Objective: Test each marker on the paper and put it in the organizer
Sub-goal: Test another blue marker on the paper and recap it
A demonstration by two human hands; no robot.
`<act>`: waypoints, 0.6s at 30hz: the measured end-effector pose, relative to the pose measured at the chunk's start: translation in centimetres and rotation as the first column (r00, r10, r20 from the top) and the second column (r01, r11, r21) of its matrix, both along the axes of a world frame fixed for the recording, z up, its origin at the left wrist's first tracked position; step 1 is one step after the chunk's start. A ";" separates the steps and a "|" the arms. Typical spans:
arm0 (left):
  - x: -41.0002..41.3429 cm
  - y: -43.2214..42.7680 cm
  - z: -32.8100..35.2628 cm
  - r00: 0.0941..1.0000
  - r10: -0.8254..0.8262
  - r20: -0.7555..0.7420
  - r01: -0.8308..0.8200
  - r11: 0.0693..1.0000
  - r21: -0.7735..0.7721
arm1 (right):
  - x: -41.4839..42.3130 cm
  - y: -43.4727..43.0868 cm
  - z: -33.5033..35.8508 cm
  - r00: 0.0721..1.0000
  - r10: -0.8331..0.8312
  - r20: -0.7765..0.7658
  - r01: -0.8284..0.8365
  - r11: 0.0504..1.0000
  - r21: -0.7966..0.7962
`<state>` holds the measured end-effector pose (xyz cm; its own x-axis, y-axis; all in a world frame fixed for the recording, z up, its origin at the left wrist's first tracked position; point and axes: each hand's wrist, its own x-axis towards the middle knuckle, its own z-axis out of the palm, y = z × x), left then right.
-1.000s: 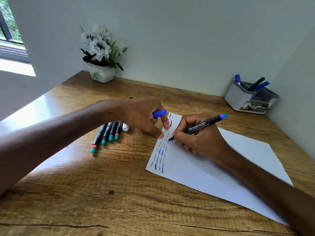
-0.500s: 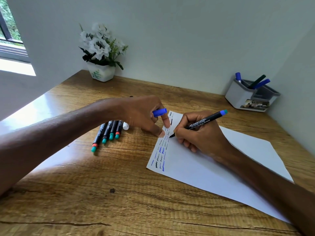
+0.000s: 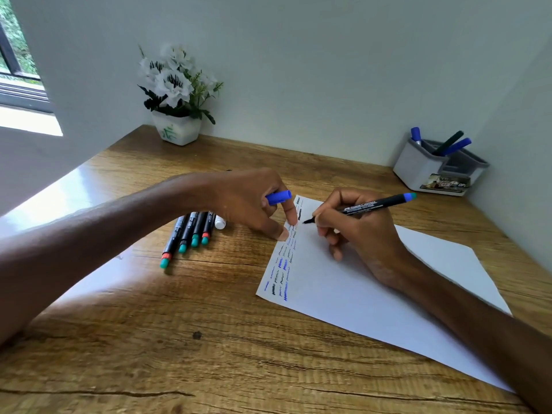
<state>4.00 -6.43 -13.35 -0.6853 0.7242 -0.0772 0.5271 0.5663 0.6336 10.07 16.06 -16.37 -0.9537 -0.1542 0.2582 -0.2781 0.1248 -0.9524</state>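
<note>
The right hand [image 3: 361, 234] slid the marker [image 3: 373, 205] tip a little farther up the paper [image 3: 343, 294], toward its far edge.

Loose markers [image 3: 191, 234] on the desk [image 3: 209, 354] left of the paper [image 3: 373, 294], organizer [image 3: 418, 171] far right behind, flowerpot [image 3: 177, 131] far left behind.

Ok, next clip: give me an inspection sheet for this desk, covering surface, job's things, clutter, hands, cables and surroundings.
Surface: wooden desk, glare at its left edge.
Job's things: paper with scribbles along its left edge; black marker uncapped, tip at the paper; blue cap; row of markers lying left of the paper; organizer in the far right corner holding three markers.
Clutter: flower pot by the back wall.
Hands: left hand holds the blue cap, fingertips on the paper's edge; right hand grips the black marker.
Cables: nothing seen.
Surroundings: pale walls behind and to the right; window far left.
</note>
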 end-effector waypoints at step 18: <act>1.0 1.4 -0.5 0.968 0.128 -0.216 -0.115 0.991 0.072 | 0.5 1.0 1.5 0.972 0.149 -0.183 -0.164 0.984 -0.068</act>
